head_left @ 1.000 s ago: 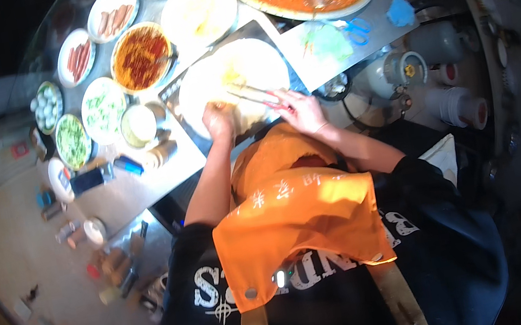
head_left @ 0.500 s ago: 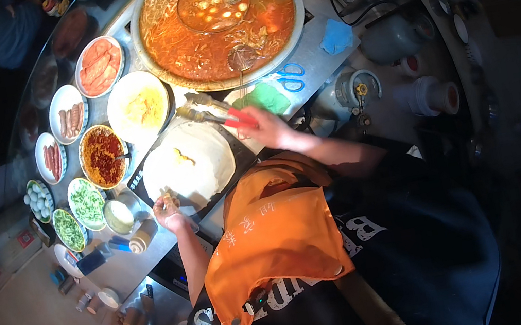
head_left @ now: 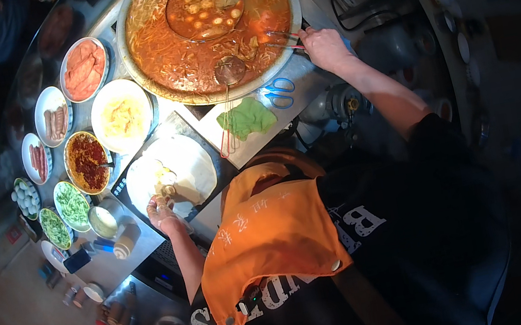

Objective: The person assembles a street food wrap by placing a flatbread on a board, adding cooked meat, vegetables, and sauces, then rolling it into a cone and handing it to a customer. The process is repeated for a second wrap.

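Note:
My right hand [head_left: 326, 49] is at the right rim of a large round pot [head_left: 293, 2] of red broth. It grips tongs [head_left: 283, 40], whose two arms spread over the broth. My left hand [head_left: 160, 211] is at the lower edge of a round white flatbread [head_left: 190, 162] on a dark board, its fingers closed around something brownish that I cannot make out. Pale yellow pieces of food [head_left: 165, 177] lie on the flatbread beside those fingers. A strainer ladle [head_left: 230, 70] rests in the pot, its red wire handle hanging over the near rim.
Left of the flatbread stand bowls of yellow shreds [head_left: 122, 117], chili sauce [head_left: 86, 160], pink slices [head_left: 84, 69], sausages [head_left: 56, 123], green shreds [head_left: 72, 205] and white eggs [head_left: 26, 199]. Blue scissors [head_left: 279, 93] and a green cloth [head_left: 246, 119] lie below the pot. A gas cylinder [head_left: 340, 104] stands right.
My right hand has moved with the tongs from above the flatbread up and right to the pot. More yellow pieces now lie on the flatbread. My left hand stays at its edge.

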